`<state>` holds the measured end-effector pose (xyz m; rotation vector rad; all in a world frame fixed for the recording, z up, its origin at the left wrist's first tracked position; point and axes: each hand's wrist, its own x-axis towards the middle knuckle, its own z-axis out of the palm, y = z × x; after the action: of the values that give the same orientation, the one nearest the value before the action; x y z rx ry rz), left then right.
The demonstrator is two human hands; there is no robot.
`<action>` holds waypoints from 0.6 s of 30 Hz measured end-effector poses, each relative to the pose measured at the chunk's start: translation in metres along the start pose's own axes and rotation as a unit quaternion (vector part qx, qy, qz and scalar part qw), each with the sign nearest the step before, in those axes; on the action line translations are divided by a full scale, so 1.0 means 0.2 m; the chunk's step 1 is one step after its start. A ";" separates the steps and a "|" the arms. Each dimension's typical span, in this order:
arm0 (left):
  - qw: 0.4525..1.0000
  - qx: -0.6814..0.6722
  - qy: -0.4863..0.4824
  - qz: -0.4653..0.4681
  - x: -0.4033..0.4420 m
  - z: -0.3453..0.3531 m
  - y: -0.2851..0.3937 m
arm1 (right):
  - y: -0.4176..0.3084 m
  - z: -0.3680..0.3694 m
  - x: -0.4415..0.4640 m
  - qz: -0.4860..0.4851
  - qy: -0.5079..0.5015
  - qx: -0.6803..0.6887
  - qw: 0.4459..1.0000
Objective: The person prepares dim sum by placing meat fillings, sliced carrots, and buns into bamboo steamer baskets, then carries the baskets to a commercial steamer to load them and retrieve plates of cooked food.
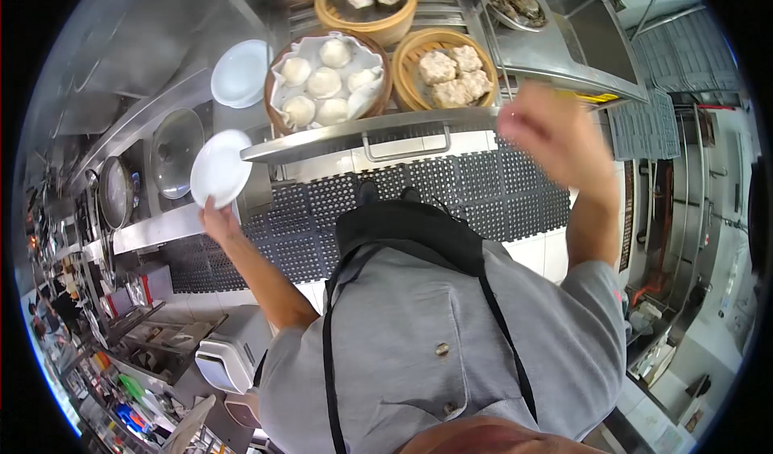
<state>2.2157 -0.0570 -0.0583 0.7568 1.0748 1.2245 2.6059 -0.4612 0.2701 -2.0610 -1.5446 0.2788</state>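
My left hand [218, 219] grips the lower rim of a small white plate [221, 169], tilted at the left end of the steel counter. My right hand [549, 132] is curled closed and slightly blurred, just off the counter's front right edge; whatever its fingers may hold is hidden. Nearest to it stands a bamboo steamer [403, 92] with several shumai dumplings [452, 76]. Left of that, a paper-lined steamer [271, 112] holds several round white buns [324, 83]. Behind them a third steamer [370, 29] contains several dark-sided pieces with pale tops [360, 1].
A stack of white plates [240, 73] sits left of the buns. A glass lid [178, 152] lies farther left. At the back right is a metal bowl [519, 7] of brownish food. The counter has a front handle [407, 156]. Black perforated matting [483, 184] covers the floor.
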 end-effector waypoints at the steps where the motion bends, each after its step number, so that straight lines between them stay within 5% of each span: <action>1: 1.000 -0.010 -0.021 0.005 0.06 0.08 -0.02 | -0.01 0.11 -0.05 -0.040 -0.021 0.048 0.998; 2: 0.999 -0.006 0.048 0.018 0.05 0.23 -0.02 | -0.06 0.20 -0.09 -0.020 -0.070 0.051 0.996; 4: 0.996 -0.066 -0.063 -0.024 0.33 0.25 -0.15 | -0.02 0.45 -0.13 0.005 -0.142 0.099 0.985; 7: 0.995 0.003 -0.084 0.049 0.51 0.41 -0.31 | -0.02 0.74 -0.14 0.030 -0.053 0.172 0.983; 8: 0.992 0.005 -0.104 0.070 0.58 0.44 -0.37 | -0.06 0.75 -0.11 0.137 -0.067 0.350 0.924; 9: 0.965 0.198 -0.119 0.121 0.67 0.45 -0.41 | -0.10 0.76 -0.09 0.237 -0.076 0.513 0.822; 10: 0.899 0.381 -0.131 0.170 0.71 0.50 -0.42 | -0.13 0.76 -0.08 0.246 -0.057 0.537 0.805; 11: 0.899 0.378 -0.139 0.172 0.73 0.55 -0.44 | -0.13 0.77 -0.06 0.246 -0.048 0.535 0.807; 13: 0.932 0.285 -0.129 0.183 0.80 0.61 -0.50 | -0.14 0.80 -0.04 0.303 -0.016 0.671 0.677; 17: 0.898 0.353 -0.135 0.225 1.18 0.52 -0.71 | -0.19 0.81 -0.02 0.318 0.025 0.689 0.651; 18: 0.835 0.465 -0.177 0.235 1.21 0.50 -0.71 | -0.19 0.83 -0.02 0.314 0.046 0.682 0.659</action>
<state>2.3572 0.1580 -0.2087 2.0167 1.1826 0.8277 2.4950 -0.4079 0.1530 -1.1255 -0.1223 1.1376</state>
